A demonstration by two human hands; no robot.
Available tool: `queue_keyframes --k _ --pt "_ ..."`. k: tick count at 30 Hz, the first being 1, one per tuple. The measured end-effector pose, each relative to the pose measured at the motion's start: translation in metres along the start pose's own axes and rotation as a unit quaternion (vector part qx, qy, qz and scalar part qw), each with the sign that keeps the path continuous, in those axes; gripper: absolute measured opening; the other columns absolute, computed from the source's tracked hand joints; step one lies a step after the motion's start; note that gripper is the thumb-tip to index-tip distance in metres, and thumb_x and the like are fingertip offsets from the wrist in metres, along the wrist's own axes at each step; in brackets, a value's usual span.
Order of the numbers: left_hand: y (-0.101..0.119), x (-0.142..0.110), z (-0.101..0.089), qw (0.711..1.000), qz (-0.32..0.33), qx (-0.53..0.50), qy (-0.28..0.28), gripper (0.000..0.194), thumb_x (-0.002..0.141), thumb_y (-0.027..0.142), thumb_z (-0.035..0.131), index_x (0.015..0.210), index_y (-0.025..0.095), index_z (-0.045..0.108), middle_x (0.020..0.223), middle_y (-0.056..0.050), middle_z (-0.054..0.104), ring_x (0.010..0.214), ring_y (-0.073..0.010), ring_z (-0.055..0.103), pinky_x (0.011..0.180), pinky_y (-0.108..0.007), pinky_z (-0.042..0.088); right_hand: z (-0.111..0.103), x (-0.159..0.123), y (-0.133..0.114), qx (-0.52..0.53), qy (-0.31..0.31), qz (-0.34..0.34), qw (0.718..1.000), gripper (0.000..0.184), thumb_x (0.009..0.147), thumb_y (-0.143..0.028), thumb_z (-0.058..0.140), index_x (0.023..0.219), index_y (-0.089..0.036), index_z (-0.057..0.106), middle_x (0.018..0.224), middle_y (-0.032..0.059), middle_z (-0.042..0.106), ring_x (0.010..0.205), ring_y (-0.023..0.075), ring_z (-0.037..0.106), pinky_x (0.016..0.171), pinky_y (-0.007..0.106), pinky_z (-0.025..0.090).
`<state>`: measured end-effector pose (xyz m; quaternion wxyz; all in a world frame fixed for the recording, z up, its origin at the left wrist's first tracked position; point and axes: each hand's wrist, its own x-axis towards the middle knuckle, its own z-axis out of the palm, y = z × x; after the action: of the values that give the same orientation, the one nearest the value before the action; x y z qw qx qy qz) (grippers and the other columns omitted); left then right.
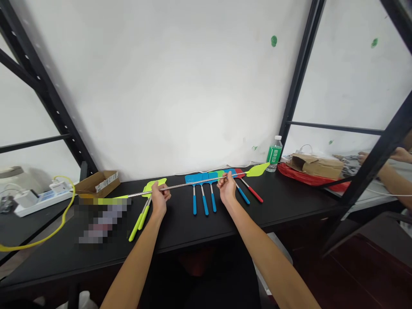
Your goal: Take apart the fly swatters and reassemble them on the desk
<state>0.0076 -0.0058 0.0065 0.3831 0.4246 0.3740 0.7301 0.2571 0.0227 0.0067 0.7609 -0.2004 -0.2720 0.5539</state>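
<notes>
An extended telescopic fly swatter point(193, 183) with a silver rod and a lime-green head point(257, 170) stretches across the black table point(289, 206). My left hand point(159, 198) is closed round the rod near its green handle end. My right hand point(227, 188) is closed round the rod further right, below the head. Under the rod lie several collapsed swatters: lime-green ones point(141, 216) by my left hand, blue ones point(202, 197) in the middle and a red one point(252, 191) to the right.
A small open cardboard box point(96, 183) sits at the back left, with a white power strip point(41, 199) and a yellow cable point(38, 240) beyond it. A green-labelled water bottle point(274, 153) stands at the back right. Another person's arm point(391, 178) reaches in by a brown box point(317, 165) on red material.
</notes>
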Motion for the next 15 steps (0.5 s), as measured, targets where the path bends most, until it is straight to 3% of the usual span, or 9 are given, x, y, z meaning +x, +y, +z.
queue_keyframes --k 2,5,10,15 --pt "0.001 0.004 -0.007 0.998 0.021 -0.012 0.055 0.052 0.087 0.053 0.035 0.046 0.022 0.032 0.039 0.007 0.02 0.033 -0.0066 0.016 0.037 -0.022 0.019 -0.003 0.002 -0.002 0.011 0.015 -0.009 1.0 0.048 0.083 -0.067 0.057 0.072 -0.02 0.053 0.049 -0.0065 0.04 0.043 0.0091 0.04 0.044 0.024 0.032" --pt "0.001 0.007 -0.012 0.997 0.025 -0.019 0.073 0.048 0.086 0.046 0.035 0.045 0.023 0.029 0.037 0.006 0.02 0.032 -0.0072 0.016 0.037 -0.022 0.021 -0.004 0.002 -0.001 0.001 0.006 -0.017 1.0 0.05 0.083 -0.068 0.055 0.072 -0.02 0.054 0.049 -0.0062 0.04 0.043 0.0086 0.039 0.043 0.024 0.032" --pt "0.002 -0.001 -0.001 0.998 0.015 -0.035 0.041 0.042 0.084 0.042 0.035 0.047 0.023 0.027 0.039 0.007 0.018 0.032 -0.0076 0.017 0.037 -0.023 0.021 -0.001 0.0 0.005 -0.035 0.002 -0.026 0.999 0.05 0.084 -0.069 0.053 0.073 -0.02 0.055 0.05 -0.0059 0.041 0.043 0.009 0.039 0.042 0.024 0.032" --pt "-0.002 -0.01 0.015 0.998 -0.031 -0.034 -0.047 0.042 0.085 0.043 0.033 0.049 0.023 0.027 0.042 0.007 0.018 0.034 -0.0076 0.016 0.037 -0.022 0.019 0.005 -0.008 0.012 -0.064 -0.087 0.001 0.994 0.049 0.084 -0.068 0.053 0.078 -0.02 0.059 0.051 -0.0042 0.046 0.043 0.0099 0.041 0.042 0.024 0.032"
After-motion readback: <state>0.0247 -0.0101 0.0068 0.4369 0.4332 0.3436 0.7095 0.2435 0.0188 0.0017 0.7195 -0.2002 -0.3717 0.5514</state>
